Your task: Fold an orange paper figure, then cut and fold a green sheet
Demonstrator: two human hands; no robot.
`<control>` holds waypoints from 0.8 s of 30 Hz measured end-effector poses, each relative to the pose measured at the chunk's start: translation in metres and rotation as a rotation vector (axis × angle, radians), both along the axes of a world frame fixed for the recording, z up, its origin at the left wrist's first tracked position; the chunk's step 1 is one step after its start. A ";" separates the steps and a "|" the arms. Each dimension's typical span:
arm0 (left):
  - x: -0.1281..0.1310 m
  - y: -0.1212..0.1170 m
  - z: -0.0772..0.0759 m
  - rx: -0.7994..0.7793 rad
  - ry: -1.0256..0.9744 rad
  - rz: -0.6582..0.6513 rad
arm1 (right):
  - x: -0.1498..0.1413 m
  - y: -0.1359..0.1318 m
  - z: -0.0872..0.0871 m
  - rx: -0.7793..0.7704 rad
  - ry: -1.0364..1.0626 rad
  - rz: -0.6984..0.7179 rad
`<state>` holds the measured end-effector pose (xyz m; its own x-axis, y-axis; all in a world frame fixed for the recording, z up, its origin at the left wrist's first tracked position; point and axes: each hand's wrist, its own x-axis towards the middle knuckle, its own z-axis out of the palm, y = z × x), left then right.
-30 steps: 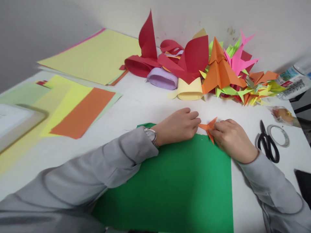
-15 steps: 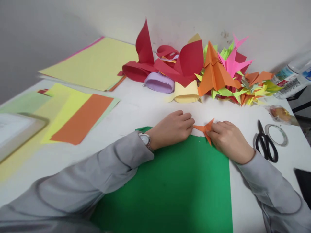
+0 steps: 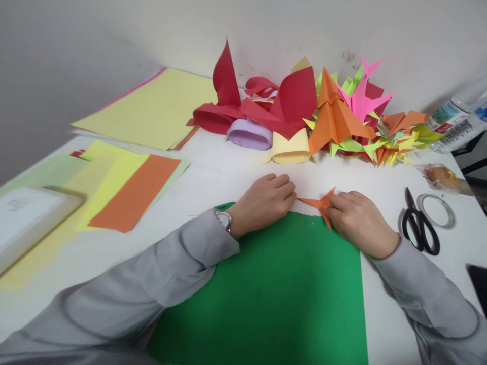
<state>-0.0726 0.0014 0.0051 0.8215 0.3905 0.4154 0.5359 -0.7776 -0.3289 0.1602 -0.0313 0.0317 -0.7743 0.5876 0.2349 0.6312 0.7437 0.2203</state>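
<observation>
A small folded orange paper figure point(image 3: 322, 203) with pointed ends lies between my hands, over the far edge of a green sheet point(image 3: 274, 289). My right hand point(image 3: 359, 220) is closed on its right side, with thumb and fingers pinching near the middle. At the figure's long left point, my left hand point(image 3: 266, 203) is closed, fingertips pinched together on the tip. The fingers partly hide both gripped places. A silver watch point(image 3: 225, 220) circles my left wrist.
Behind my hands stand red paper shapes point(image 3: 297, 101), an orange paper plane point(image 3: 335, 114) and a pink folded figure point(image 3: 363, 99). Black scissors point(image 3: 418, 228) and a tape roll point(image 3: 436, 210) lie right. Coloured sheets point(image 3: 135, 192) and a white box point(image 3: 34, 218) are left.
My left hand has shifted slightly left along the figure's point, so more of that point shows. My right hand keeps its hold. The whole view has shifted a little.
</observation>
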 end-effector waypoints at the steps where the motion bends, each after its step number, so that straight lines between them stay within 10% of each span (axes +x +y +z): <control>1: 0.000 0.000 0.000 0.008 -0.017 0.016 | 0.000 0.000 0.000 -0.002 -0.001 -0.001; 13: 0.041 -0.068 -0.007 -0.204 -0.111 0.076 | -0.001 -0.001 0.002 -0.020 -0.030 -0.012; 24: 0.040 -0.072 -0.013 -0.328 -0.054 0.185 | -0.001 -0.001 0.002 -0.021 -0.039 -0.014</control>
<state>-0.0325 -0.0709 -0.0079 0.7049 0.6498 0.2843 0.6870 -0.7252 -0.0457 0.1592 -0.0323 0.0341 -0.7741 0.6034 0.1917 0.6331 0.7394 0.2293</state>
